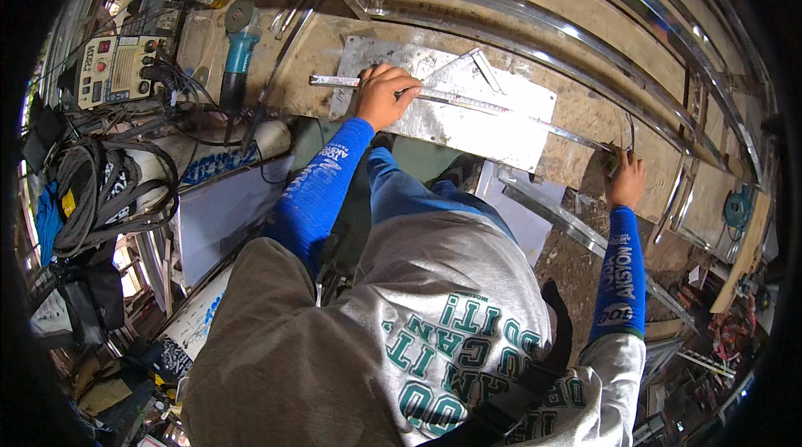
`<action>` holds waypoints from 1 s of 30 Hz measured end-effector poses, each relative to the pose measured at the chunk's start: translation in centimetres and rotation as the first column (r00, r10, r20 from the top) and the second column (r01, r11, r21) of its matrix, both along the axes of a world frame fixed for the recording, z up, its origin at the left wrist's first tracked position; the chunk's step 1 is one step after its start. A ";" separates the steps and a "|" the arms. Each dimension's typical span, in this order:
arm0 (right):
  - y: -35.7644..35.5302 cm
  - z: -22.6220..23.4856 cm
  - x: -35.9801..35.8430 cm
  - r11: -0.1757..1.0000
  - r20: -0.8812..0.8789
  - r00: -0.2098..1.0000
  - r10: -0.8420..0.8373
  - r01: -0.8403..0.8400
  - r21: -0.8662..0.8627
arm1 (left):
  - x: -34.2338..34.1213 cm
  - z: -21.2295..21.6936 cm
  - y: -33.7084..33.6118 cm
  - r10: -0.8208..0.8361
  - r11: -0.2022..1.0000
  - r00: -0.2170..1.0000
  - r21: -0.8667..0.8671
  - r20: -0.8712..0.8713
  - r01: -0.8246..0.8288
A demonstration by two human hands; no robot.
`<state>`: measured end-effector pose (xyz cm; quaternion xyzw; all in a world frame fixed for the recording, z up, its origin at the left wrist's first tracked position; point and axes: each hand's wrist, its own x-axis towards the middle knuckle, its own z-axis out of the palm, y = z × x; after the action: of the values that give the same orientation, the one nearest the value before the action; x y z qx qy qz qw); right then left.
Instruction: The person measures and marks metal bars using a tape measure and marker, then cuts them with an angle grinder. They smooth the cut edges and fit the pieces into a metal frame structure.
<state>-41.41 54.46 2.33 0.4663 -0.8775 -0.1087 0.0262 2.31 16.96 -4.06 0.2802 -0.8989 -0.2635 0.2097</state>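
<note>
A long tape measure blade [468,102] runs slanting across a silvery metal plate [493,135] with holes at its corners. My left hand [385,96] is closed over the strip near the plate's left side, fingers and thumb pinching it. Beyond that hand, a pale, marked end [332,81] sticks out past the plate's edge. Off the plate's right side, my right hand [625,180] is closed round the tape's case, which is mostly hidden; a little green shows at the fingers. A triangular metal frame [487,71] lies on the plate's far part.
A teal angle grinder [240,50] lies left of the plate, beside a cream control box [121,71] with knobs. Coiled black cables [117,188] hang at the left. Long shiny metal tubes [535,17] cross the far side. Another metal bar [555,211] angles below the plate.
</note>
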 end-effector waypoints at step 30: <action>-14.3 -3.1 18.9 0.552 0.905 0.050 0.423 0.777 -0.301 | -0.2 -1.9 1.3 0.079 0.959 0.995 -0.267 -0.069 -0.094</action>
<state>-22.47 40.17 -0.77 0.1911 -0.6390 0.6392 -0.3828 2.13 18.25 -5.92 0.2803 -0.9069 -0.1369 0.2831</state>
